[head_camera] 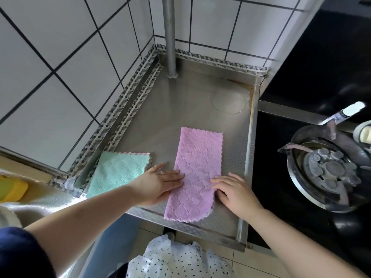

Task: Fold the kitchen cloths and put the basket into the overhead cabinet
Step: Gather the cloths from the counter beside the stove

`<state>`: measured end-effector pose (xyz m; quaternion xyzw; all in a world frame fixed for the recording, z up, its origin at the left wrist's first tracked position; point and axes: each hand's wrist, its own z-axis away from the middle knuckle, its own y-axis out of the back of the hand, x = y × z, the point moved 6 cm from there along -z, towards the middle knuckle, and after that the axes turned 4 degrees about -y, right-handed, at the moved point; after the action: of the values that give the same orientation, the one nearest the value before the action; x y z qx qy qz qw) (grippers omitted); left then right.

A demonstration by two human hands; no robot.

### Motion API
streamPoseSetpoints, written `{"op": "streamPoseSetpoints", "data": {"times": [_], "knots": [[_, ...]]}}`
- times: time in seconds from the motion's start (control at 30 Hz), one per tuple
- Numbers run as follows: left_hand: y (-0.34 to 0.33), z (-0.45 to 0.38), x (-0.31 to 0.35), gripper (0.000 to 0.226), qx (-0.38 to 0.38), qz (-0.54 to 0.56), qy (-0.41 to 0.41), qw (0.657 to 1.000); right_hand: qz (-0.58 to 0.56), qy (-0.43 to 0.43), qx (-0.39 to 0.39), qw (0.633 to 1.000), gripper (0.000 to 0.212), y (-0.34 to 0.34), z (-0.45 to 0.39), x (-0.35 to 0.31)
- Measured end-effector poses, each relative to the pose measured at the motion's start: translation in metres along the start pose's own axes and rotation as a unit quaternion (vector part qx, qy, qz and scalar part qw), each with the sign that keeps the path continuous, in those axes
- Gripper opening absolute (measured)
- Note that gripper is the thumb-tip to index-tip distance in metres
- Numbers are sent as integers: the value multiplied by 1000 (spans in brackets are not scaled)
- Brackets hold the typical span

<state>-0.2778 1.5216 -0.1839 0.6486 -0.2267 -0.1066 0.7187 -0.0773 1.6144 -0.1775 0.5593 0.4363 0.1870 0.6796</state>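
A pink cloth point(197, 167), folded into a long strip, lies on the steel counter point(180, 109) with its near end over the front edge. My left hand point(160, 182) rests flat on the strip's left edge, fingers spread. My right hand point(233, 190) presses at its right edge, fingertips on the cloth. A mint-green cloth point(118, 171), folded square, lies to the left by the wall. No basket is in view.
A steel pole point(169, 37) rises at the back of the counter. White tiled walls close the left and back. A gas burner point(329, 171) on a black hob lies to the right. A yellow sponge point(12, 189) sits at the far left by the sink.
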Motion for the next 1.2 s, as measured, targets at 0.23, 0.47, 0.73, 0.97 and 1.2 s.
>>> {"op": "streamPoseSetpoints", "data": {"times": [0.23, 0.47, 0.73, 0.97, 1.2], "knots": [[13, -11, -7, 50, 110, 105, 89, 984, -87, -214, -11, 973, 14, 18, -25, 14], [21, -41, -49, 31, 155, 324, 375, 855, -165, -326, 18, 931, 23, 24, -59, 36], [9, -61, -74, 45, 78, 344, 466, 811, -168, -397, -22, 902, 23, 11, -77, 55], [8, -67, -82, 25, 71, 328, 482, 809, -162, -421, -16, 892, 18, 9, -80, 61], [36, -85, -52, 42, 225, 91, 243, 939, -58, -228, 188, 954, 35, 36, -93, 29]]}}
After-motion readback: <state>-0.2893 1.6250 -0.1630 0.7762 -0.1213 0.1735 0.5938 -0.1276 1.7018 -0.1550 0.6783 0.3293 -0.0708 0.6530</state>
